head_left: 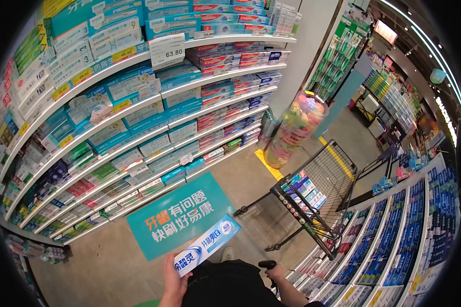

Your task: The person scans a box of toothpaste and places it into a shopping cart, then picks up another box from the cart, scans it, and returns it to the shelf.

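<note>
My left hand (175, 279) is closed around the lower end of a toothpaste box (207, 244), white and light blue with blue Chinese lettering. The box is tilted, its far end pointing up and to the right. At the lower right of my body, my right hand (277, 275) is wrapped round a black handle (266, 264); what the handle belongs to is not clear. Ahead of that hand stands a black wire shopping cart (312, 192), with several toothpaste boxes (307, 187) lying inside it.
Long white shelves (164, 94) packed with toothpaste boxes curve along the left. Another stocked shelf (384, 250) runs along the right, close to the cart. A clear cylinder bin (299, 125) of colourful items stands beyond. A teal floor sticker (176, 215) lies ahead.
</note>
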Tool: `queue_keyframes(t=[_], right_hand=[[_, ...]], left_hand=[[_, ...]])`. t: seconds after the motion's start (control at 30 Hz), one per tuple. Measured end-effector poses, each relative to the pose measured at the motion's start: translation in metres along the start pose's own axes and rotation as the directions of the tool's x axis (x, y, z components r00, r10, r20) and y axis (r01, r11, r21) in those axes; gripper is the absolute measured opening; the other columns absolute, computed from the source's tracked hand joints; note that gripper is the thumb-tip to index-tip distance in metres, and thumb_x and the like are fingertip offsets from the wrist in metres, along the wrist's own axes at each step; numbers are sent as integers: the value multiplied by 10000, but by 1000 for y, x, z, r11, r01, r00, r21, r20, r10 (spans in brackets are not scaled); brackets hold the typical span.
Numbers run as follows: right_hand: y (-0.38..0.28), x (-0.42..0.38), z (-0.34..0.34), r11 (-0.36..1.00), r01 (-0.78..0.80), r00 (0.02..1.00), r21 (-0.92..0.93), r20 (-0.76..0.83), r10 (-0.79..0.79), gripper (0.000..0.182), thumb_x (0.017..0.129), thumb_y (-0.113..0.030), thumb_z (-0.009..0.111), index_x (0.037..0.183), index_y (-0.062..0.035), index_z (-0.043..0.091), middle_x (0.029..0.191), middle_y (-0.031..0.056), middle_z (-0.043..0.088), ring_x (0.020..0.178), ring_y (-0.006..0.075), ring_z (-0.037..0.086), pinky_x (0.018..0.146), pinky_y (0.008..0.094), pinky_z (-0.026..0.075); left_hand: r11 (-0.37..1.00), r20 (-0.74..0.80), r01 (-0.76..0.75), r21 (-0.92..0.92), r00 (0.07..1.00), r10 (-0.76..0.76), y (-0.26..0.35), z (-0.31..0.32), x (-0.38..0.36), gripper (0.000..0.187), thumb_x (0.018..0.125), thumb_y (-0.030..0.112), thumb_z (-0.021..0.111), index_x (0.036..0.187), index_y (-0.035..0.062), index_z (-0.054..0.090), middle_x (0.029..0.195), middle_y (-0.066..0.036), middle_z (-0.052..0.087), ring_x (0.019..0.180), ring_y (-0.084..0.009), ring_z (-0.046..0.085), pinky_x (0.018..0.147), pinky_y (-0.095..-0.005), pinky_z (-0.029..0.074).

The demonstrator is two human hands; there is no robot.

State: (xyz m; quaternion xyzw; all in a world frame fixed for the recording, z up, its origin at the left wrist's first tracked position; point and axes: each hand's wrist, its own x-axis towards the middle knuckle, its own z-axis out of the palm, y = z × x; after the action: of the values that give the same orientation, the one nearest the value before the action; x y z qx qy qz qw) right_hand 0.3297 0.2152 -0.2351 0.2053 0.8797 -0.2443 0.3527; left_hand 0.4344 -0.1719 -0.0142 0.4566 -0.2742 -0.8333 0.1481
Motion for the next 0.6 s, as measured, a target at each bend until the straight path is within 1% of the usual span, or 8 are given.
queue_keyframes(t=[0.1,0.2,0.3,0.4,0.5,0.53,0.6], right_hand=[[-27,-27,-2,999,-11,999,49,-39,13,224,651,-164,724,704,46,668,619,127,650,578,208,653,557,324,512],[-24,-23,11,1000,-13,998,-7,-62,13,230,639,-168,726,724,39,672,643,133,656,600,214,659,590,336,517],[-26,-31,17,999,17,998,-43,-60,-20,255,624,-181,734,761,27,677,675,141,664,636,220,665,625,348,520],[-13,-27,36,999,20,989,-37,-147,-25,256,620,-191,736,779,3,685,694,137,669,681,231,671,650,353,521],[-26,-47,36,998,-43,992,-44,-122,37,251,619,-197,740,783,-15,691,701,132,672,713,243,673,668,350,522],[-36,-62,32,999,-42,994,-21,-105,39,259,620,-204,748,787,-14,691,702,127,673,715,241,674,679,346,523],[-34,-64,40,999,-11,993,-47,-116,6,264,641,-195,742,794,12,683,676,124,669,651,211,670,638,320,524]], left_hand=[[1000,-1,-4,0,1000,4,11,-8,3,295,944,308,384,1021,49,503,813,-101,623,621,-195,639,375,-280,477],[1000,16,17,-6,1000,-17,21,-17,9,311,948,328,383,1027,51,502,814,-98,626,621,-193,639,374,-279,474],[998,27,50,-29,998,-49,29,-20,12,328,950,345,383,1038,52,500,824,-97,632,620,-192,639,373,-279,474],[995,36,93,-27,995,-92,36,-28,15,340,950,353,382,1049,49,497,837,-100,637,624,-193,640,376,-277,477],[996,55,83,-26,995,-81,40,-42,23,340,950,353,383,1053,49,495,836,-103,638,630,-193,640,386,-275,484],[997,61,77,-24,995,-75,42,-45,25,338,949,352,384,1053,50,494,833,-104,638,631,-193,640,390,-275,487],[998,65,60,-16,996,-59,48,-47,24,331,948,349,392,1044,50,493,827,-103,635,632,-190,639,390,-270,479]])
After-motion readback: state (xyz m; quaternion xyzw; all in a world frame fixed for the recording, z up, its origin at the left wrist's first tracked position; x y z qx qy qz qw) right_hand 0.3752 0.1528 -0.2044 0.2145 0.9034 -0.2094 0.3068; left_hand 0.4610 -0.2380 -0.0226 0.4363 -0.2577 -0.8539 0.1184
